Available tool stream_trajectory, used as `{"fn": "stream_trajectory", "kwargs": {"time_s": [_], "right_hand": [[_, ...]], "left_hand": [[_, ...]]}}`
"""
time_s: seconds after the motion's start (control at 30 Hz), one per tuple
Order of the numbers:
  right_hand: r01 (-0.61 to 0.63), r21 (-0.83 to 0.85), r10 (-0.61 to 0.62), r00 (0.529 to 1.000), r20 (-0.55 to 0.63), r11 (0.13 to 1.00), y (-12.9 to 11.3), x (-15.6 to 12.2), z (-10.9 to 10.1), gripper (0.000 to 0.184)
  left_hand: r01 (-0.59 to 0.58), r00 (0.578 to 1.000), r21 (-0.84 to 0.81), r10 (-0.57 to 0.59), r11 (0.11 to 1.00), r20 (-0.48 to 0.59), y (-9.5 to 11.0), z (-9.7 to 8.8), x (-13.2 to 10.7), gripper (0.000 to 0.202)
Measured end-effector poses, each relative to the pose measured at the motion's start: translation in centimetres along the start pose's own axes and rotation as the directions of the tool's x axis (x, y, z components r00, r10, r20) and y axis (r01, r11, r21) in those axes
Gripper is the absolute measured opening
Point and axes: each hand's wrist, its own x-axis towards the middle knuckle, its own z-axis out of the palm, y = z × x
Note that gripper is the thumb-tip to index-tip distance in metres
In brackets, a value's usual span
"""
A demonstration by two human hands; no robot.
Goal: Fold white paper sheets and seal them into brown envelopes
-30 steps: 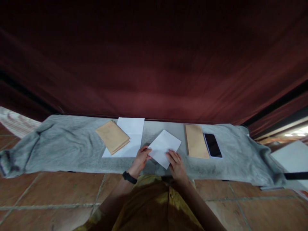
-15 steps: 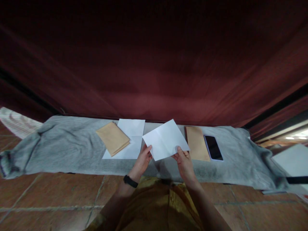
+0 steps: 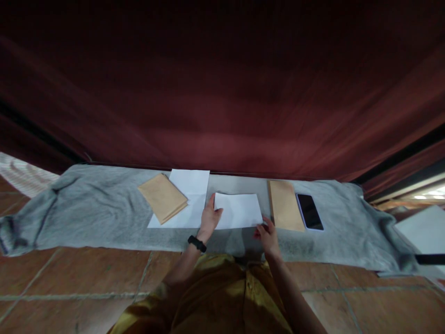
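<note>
A white sheet of paper (image 3: 238, 211) with a fold lies crosswise in front of me, low over the grey cloth. My left hand (image 3: 210, 218) grips its left edge, thumb on top and fingers along the side. At the lower right corner, my right hand (image 3: 267, 235) has its thumb and curled fingers closed about the paper. Left of it lies another white sheet (image 3: 191, 182) with a crease, partly covered by a small stack of brown envelopes (image 3: 162, 197). A further brown envelope (image 3: 286, 206) lies just beyond my right hand.
A phone (image 3: 310, 212) with a dark screen and pale case lies right of the envelope. The grey cloth (image 3: 104, 208) covers a long, narrow surface. Behind it rises a dark red fabric wall (image 3: 222, 116). Brown floor tiles (image 3: 86, 273) show in front.
The held sheet has been lowered and turned from a slant to lie nearly straight. My left hand has moved up along its left edge; my right hand has shifted to its lower right corner.
</note>
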Motion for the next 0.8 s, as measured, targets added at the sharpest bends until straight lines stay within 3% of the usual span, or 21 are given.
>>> {"fn": "stream_trajectory", "kwargs": {"time_s": [0.1,0.2,0.27,0.33,0.47,0.53,0.63,0.8], "right_hand": [[0.132,-0.265,-0.137,0.991,-0.002,0.955,0.1,-0.4,-1.9,0.055],[0.278,-0.507,-0.316,0.949,0.012,0.816,-0.3,-0.7,-2.5,0.047],[0.392,-0.536,-0.387,0.913,0.129,0.748,-0.6,-0.5,-1.3,0.045],[0.54,-0.511,-0.445,0.841,0.307,0.669,-0.8,0.1,1.1,0.046],[0.756,-0.568,-0.455,0.652,0.606,0.326,-0.5,2.3,5.3,0.048],[0.777,-0.612,-0.415,0.609,0.676,0.145,-0.3,3.3,5.9,0.047],[0.715,-0.699,-0.396,0.639,0.659,-0.008,-0.1,4.2,5.4,0.047],[0.644,-0.765,-0.456,0.682,0.572,0.004,0.3,4.8,4.3,0.052]], "left_hand": [[-0.145,0.988,0.301,0.156,0.943,-0.011,0.1,0.1,-0.6,0.072],[-0.343,0.927,0.505,0.373,0.792,0.045,0.0,1.5,-1.8,0.059],[-0.455,0.879,0.558,0.45,0.694,0.157,-0.1,3.0,-2.6,0.055],[-0.529,0.844,0.568,0.462,0.631,0.273,-0.4,4.6,-3.2,0.055],[-0.581,0.813,0.579,0.435,0.572,0.387,-1.1,6.1,-3.3,0.059],[-0.579,0.814,0.584,0.442,0.569,0.377,-1.3,6.0,-2.9,0.06],[-0.554,0.83,0.581,0.45,0.597,0.329,-1.6,5.2,-2.3,0.06],[-0.471,0.878,0.584,0.418,0.661,0.234,-2.1,3.9,-1.6,0.061]]}}
